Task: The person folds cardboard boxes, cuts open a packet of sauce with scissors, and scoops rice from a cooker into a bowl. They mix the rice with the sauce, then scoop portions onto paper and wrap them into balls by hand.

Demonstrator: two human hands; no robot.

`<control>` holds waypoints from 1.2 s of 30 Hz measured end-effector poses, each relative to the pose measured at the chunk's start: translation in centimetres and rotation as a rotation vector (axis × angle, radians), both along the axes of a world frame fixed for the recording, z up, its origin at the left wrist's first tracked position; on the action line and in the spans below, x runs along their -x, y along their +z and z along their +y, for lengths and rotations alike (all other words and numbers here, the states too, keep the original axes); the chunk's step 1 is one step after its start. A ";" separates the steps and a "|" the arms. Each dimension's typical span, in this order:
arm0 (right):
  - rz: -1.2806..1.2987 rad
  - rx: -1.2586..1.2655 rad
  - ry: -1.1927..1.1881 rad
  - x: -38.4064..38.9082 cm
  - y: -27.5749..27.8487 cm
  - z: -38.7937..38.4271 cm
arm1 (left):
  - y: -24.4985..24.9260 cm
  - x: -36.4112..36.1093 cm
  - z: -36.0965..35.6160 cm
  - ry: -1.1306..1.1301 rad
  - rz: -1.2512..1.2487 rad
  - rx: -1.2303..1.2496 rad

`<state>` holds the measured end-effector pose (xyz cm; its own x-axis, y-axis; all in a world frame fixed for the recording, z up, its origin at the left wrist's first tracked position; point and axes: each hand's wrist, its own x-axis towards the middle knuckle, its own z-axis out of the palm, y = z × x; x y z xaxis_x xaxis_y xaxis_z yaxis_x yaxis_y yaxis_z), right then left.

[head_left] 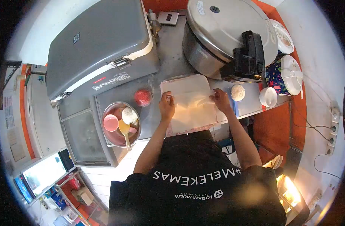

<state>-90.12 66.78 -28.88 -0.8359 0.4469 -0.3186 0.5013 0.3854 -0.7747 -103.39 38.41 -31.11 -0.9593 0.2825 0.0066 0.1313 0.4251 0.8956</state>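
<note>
A stack of pale wrapping paper sheets (187,113) lies on the steel counter in front of me. My left hand (167,106) rests on the left side of the stack, fingers pinching a thin translucent sheet (193,100). My right hand (220,100) grips the same sheet at its right edge. A white mound of rice (238,92) sits on a blue pad just right of my right hand.
A large steel rice cooker (225,34) with a black handle stands behind the paper. A grey cooler box (101,45) fills the left. A metal bowl (120,124) holds a pink cup and yellow spoon; a red lidded tub (143,97) and a white cup (268,97) stand nearby.
</note>
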 end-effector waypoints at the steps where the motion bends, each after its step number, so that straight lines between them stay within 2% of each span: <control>1: -0.028 -0.011 -0.047 0.2 1.0 -1.0 | -0.2 -0.3 0.1 -0.006 0.058 0.018; 2: -0.057 -0.022 -0.093 0.4 2.0 -2.2 | -0.4 -0.7 0.0 -0.020 0.062 0.098; 4: 0.161 -0.489 -0.002 0.1 3.6 -5.0 | 0.8 -1.6 -0.2 -0.042 0.066 0.262; 5: 0.270 -0.718 0.046 -0.6 4.0 -6.6 | -0.7 -1.9 -0.6 -0.040 0.109 0.223; 6: 0.157 -0.672 0.195 -1.5 2.9 -8.0 | -0.4 -2.0 -0.6 -0.029 0.103 0.222; 8: 0.190 -0.136 0.147 -1.7 1.4 -11.8 | 0.9 -2.1 -0.6 -0.014 0.089 0.221; 11: 0.190 -0.657 0.476 -0.5 3.8 -13.8 | 1.5 -1.7 -1.8 0.046 0.088 0.218; 14: 0.136 -0.721 0.508 -0.3 2.3 -13.8 | 5.7 -1.4 -3.1 -0.075 -0.322 0.751; 16: 0.110 -0.713 0.529 -0.3 2.8 -13.6 | 3.4 -3.0 -5.2 -0.231 -0.324 0.696; 18: 0.094 -0.722 0.541 -0.1 3.4 -13.2 | 0.6 -3.5 -6.2 -0.278 -0.313 0.516; 20: 0.082 -0.739 0.550 -0.2 3.7 -13.0 | -1.1 -3.6 -6.5 -0.215 -0.298 0.219; 23: 0.072 -0.715 0.560 -0.4 3.3 -12.9 | 2.7 -0.6 -5.0 -0.479 -0.450 0.340; 26: 0.041 -0.711 0.589 -0.6 3.6 -12.7 | 1.8 3.6 -3.2 -0.875 -0.060 0.762; 29: 0.024 -0.735 0.597 -0.3 3.5 -12.8 | 0.0 6.5 -0.7 -0.376 -0.135 0.427; 32: 0.021 -0.689 0.611 0.1 3.9 -12.7 | 1.6 7.2 0.3 -0.347 -0.027 0.330; 35: -0.021 -0.691 0.648 0.5 4.6 -12.3 | 1.8 7.4 1.8 -0.547 0.128 0.830; 36: -0.037 -0.691 0.676 0.5 4.8 -12.2 | 1.9 7.2 2.5 -0.604 0.179 0.792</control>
<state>-90.59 54.56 -24.03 -0.9800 -0.0264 -0.1970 0.0257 0.9661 -0.2570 -110.62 40.88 -29.16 -0.6573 0.7060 -0.2636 0.6258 0.7063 0.3311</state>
